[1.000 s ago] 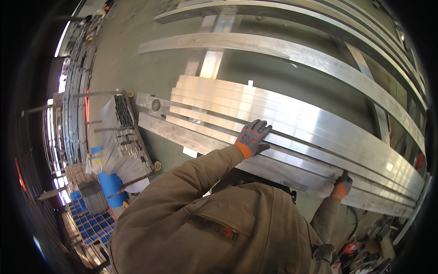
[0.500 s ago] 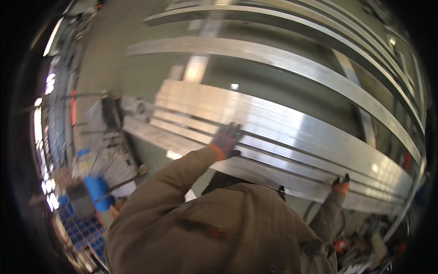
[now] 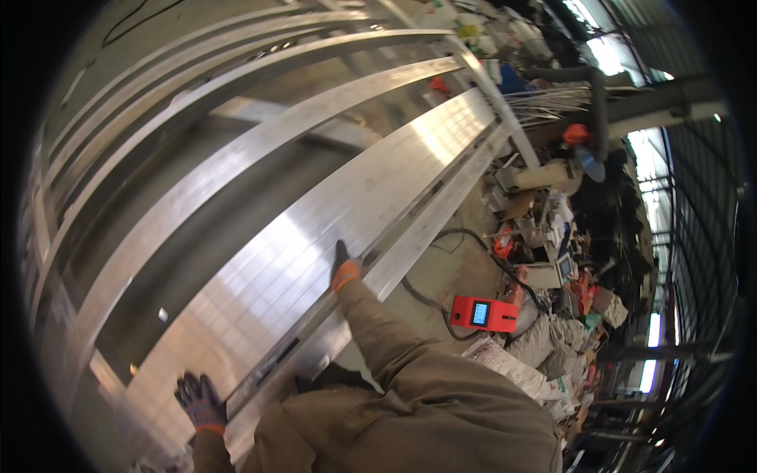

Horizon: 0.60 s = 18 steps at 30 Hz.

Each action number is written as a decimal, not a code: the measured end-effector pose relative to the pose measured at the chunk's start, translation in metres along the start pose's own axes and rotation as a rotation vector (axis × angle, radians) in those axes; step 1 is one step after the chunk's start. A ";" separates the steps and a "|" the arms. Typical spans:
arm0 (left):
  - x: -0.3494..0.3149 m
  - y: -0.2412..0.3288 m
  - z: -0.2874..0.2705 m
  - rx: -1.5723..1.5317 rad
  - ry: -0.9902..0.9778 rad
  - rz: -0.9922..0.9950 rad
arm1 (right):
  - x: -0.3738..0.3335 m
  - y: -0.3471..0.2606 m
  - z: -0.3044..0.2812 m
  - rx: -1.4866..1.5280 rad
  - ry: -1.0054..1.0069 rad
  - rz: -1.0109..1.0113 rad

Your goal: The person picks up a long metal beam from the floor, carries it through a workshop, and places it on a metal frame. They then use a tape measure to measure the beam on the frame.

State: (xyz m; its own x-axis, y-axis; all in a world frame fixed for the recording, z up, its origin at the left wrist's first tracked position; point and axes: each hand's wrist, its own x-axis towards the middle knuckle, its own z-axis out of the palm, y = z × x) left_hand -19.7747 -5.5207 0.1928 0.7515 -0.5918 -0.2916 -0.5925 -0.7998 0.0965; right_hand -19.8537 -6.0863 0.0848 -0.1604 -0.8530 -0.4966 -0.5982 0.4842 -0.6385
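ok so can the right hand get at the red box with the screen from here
Probably not without a step or lean: the right hand is at the metal bars, while the red box sits off to the right, beyond a black hose.

Olive-brown jacket (image 3: 457, 410), long creased sleeves (image 3: 378, 319), grey gloves (image 3: 203, 409), orange cuffs (image 3: 345, 275), dark-tipped fingers (image 3: 341, 254)

smooth, glossy metal bars (image 3: 296, 252)

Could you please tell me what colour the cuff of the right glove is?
The cuff is orange, showing best in the head view.
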 end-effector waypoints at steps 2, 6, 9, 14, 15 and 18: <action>0.004 -0.006 0.005 -0.019 -0.028 -0.017 | -0.013 -0.010 0.005 0.216 0.018 -0.017; 0.020 -0.019 -0.001 0.304 -0.189 -0.004 | -0.020 -0.022 0.011 0.252 -0.074 -0.069; 0.039 -0.021 -0.025 0.223 -0.270 -0.043 | -0.017 -0.021 0.018 0.219 -0.079 -0.141; 0.094 -0.022 -0.056 -0.177 -0.028 -0.103 | -0.009 -0.008 0.030 0.220 -0.067 -0.039; 0.115 -0.021 -0.058 -0.256 0.068 -0.076 | -0.010 -0.004 0.032 0.338 -0.118 -0.037; 0.189 -0.010 -0.062 -0.218 0.191 -0.123 | -0.013 0.009 0.031 0.614 -0.265 -0.034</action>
State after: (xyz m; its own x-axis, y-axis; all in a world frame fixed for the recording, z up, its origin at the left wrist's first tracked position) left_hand -19.6087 -5.6311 0.1961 0.8668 -0.4810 -0.1316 -0.4331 -0.8569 0.2794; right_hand -19.8327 -6.0654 0.0676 0.0962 -0.8311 -0.5478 -0.0317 0.5475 -0.8362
